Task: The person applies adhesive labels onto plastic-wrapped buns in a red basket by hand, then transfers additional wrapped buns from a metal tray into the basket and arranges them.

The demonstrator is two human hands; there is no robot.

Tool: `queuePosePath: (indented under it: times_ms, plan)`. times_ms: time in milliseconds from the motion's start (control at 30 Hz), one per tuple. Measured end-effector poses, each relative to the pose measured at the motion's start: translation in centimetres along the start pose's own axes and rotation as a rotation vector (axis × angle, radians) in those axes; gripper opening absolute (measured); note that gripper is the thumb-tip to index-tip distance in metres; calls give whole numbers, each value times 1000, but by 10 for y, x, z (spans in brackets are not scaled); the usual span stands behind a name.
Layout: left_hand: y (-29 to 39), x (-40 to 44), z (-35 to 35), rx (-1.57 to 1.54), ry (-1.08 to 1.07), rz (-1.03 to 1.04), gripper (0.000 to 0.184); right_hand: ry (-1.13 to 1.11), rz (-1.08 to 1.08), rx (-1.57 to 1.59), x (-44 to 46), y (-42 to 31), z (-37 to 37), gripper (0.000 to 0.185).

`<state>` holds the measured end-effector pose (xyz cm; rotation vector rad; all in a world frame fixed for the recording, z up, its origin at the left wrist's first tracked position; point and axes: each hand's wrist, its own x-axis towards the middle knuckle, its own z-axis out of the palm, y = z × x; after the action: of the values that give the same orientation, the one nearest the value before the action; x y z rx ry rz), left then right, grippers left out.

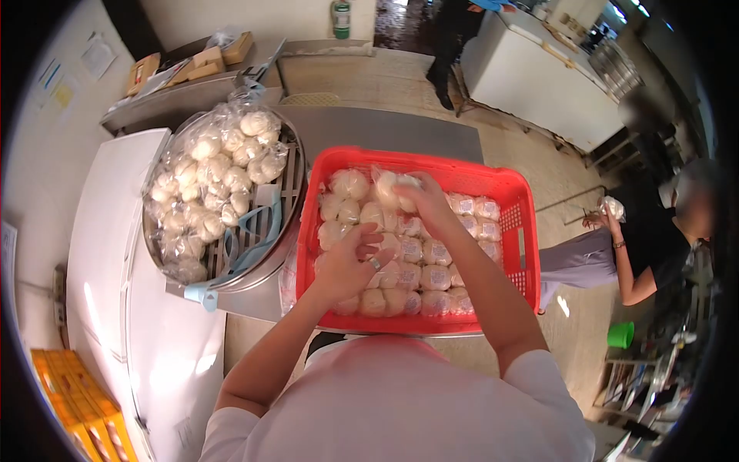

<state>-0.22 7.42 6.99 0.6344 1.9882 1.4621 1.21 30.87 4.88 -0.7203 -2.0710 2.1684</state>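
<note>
A red plastic crate (526, 254) holds rows of white round buns in clear wrappers, many with printed labels. My right hand (427, 206) is over its far part, with the fingers closed on a wrapped bun (391, 189). Nearer the crate's left side, my left hand (352, 262), with a ring on it, hovers over or touches the wrapped buns (377, 296); its fingers are bent and apart, and nothing shows between them. Left of the crate, a round slatted tray (299, 181) bears plastic bags of white buns (208, 173) and a light blue strap (265, 231).
A grey table (385, 131) lies under the crate. White freezers stand at the left (115, 231) and back right (531, 77). One person (647, 231) at the right holds a wrapped item; another stands at the back. Yellow crates (81, 400) are at lower left.
</note>
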Motion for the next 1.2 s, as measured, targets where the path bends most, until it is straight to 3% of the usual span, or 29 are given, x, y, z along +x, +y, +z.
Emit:
queuePosePath:
  times_ms: [67,167,267,367,467,700,867,967,1033,1100,1133,1200]
  plan:
    - [-8,-16,-4,178,81,15,40,-162,188,93,50,20,-1,48]
    - [-22,-40,-5,324,198,84,35,29,-21,-324,74,48,4,62]
    - [-27,-58,-2,104,304,21,26,179,-110,-544,72,62,7,72]
    - [-21,-59,-6,-64,397,40,22,205,-64,-665,77,57,7,78]
    - [-29,-58,-7,-133,415,20,18,254,-99,-741,79,52,16,91]
    - [-40,-54,-15,-78,346,135,20,293,-105,-819,73,54,37,95]
    - [-38,-56,-42,-377,280,147,21,325,-132,-759,105,90,39,98]
    - [-60,-42,-100,-154,495,340,23,276,-183,-745,104,89,34,98]
    - [-90,-12,-158,34,819,351,29,316,-221,-809,87,87,40,96]
    - [-107,13,-219,487,1218,361,35,450,-253,-946,59,85,60,91]
    - [-127,30,-243,599,1276,335,37,471,-297,-956,47,79,71,88]
    - [-174,56,-280,711,1118,192,39,513,-386,-978,23,69,93,83]
